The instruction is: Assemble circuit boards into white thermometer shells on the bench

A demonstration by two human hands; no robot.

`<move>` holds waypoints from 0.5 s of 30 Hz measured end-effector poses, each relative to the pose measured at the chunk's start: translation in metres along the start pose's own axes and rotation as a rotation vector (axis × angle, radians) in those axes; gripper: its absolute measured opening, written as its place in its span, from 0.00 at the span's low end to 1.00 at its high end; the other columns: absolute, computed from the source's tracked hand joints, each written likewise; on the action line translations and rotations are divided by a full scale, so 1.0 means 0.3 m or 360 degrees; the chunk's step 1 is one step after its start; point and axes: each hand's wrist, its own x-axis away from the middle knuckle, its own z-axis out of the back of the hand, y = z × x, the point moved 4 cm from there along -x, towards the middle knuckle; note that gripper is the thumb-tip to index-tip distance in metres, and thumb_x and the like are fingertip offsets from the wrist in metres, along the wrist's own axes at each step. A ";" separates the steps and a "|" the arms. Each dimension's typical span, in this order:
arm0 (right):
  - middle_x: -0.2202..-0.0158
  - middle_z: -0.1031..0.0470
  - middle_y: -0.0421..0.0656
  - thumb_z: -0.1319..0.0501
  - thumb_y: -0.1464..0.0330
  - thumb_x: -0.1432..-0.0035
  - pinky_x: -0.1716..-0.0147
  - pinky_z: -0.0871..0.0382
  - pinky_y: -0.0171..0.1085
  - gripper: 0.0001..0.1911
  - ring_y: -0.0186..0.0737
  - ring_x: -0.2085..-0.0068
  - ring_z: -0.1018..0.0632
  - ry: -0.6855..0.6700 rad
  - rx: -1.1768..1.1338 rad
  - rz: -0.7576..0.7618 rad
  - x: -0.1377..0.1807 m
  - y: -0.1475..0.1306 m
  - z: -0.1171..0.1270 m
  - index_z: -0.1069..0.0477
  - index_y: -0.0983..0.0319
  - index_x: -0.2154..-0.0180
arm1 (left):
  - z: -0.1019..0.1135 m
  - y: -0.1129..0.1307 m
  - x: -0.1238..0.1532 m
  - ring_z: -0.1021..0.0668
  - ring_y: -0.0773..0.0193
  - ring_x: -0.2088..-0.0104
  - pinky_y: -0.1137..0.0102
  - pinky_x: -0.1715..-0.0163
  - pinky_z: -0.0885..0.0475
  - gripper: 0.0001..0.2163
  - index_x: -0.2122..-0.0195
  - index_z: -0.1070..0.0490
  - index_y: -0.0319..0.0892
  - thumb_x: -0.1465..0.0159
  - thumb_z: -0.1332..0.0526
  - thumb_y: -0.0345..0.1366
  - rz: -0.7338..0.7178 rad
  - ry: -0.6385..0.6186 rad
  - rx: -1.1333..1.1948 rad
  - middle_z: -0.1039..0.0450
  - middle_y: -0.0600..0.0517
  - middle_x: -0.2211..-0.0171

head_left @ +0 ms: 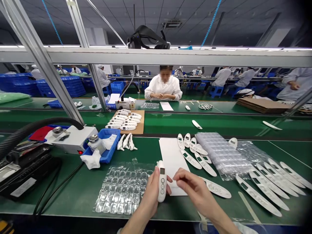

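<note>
My left hand [151, 192] is wrapped round a white handheld thermometer [162, 187], which stands nearly upright with its small dark screen and round buttons facing me. Just right of it, my right hand [193, 186] has its thumb and forefinger pinched together; whatever lies between the fingertips is too small to make out. Both hands are above the lower end of white paper sheets [168, 148]. A clear plastic blister tray [117, 191] lies to the left of my left hand. Beyond my right hand rests a white oval casing [216, 188] with cutouts.
More white casings [265, 185] lie at right beside stacked clear trays [219, 154]. A blue bin [113, 152] with a metal-topped bottle and a white box-shaped device [73, 138] stand left. Thermometers cover a cardboard sheet [140, 126]. A co-worker [163, 87] sits opposite.
</note>
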 end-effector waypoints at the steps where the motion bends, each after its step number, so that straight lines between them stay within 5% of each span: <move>1: 0.67 0.32 0.41 0.45 0.64 0.36 0.66 0.32 0.37 0.09 0.37 0.68 0.26 -0.0093 -0.0083 0.0012 0.002 -0.024 -0.045 0.31 0.60 0.66 | 0.005 -0.005 0.022 0.31 0.69 0.83 0.73 0.79 0.36 0.27 0.66 0.31 0.38 0.40 0.52 0.61 0.0056 0.0007 0.0138 0.32 0.55 0.83; 5: 0.68 0.36 0.38 0.48 0.66 0.34 0.78 0.35 0.33 0.10 0.30 0.78 0.29 -0.0162 -0.0086 -0.0017 -0.021 -0.020 -0.162 0.35 0.60 0.68 | 0.042 -0.044 0.088 0.34 0.70 0.85 0.75 0.83 0.39 0.24 0.69 0.35 0.40 0.40 0.48 0.60 0.0192 0.0097 0.0366 0.34 0.56 0.86; 9: 0.69 0.35 0.38 0.47 0.69 0.35 0.71 0.37 0.33 0.10 0.33 0.70 0.30 0.0018 0.0255 0.0113 -0.054 0.002 -0.192 0.34 0.60 0.70 | 0.082 -0.060 0.120 0.33 0.70 0.86 0.75 0.84 0.39 0.23 0.72 0.35 0.40 0.39 0.48 0.58 0.0206 0.0169 0.0385 0.34 0.55 0.87; 15: 0.69 0.35 0.39 0.48 0.68 0.34 0.69 0.38 0.34 0.10 0.34 0.68 0.31 0.0033 0.0244 0.0074 -0.059 0.016 -0.224 0.34 0.60 0.69 | 0.099 -0.045 0.144 0.35 0.72 0.86 0.76 0.84 0.41 0.25 0.77 0.35 0.39 0.40 0.48 0.59 0.0223 0.0193 0.0355 0.36 0.54 0.88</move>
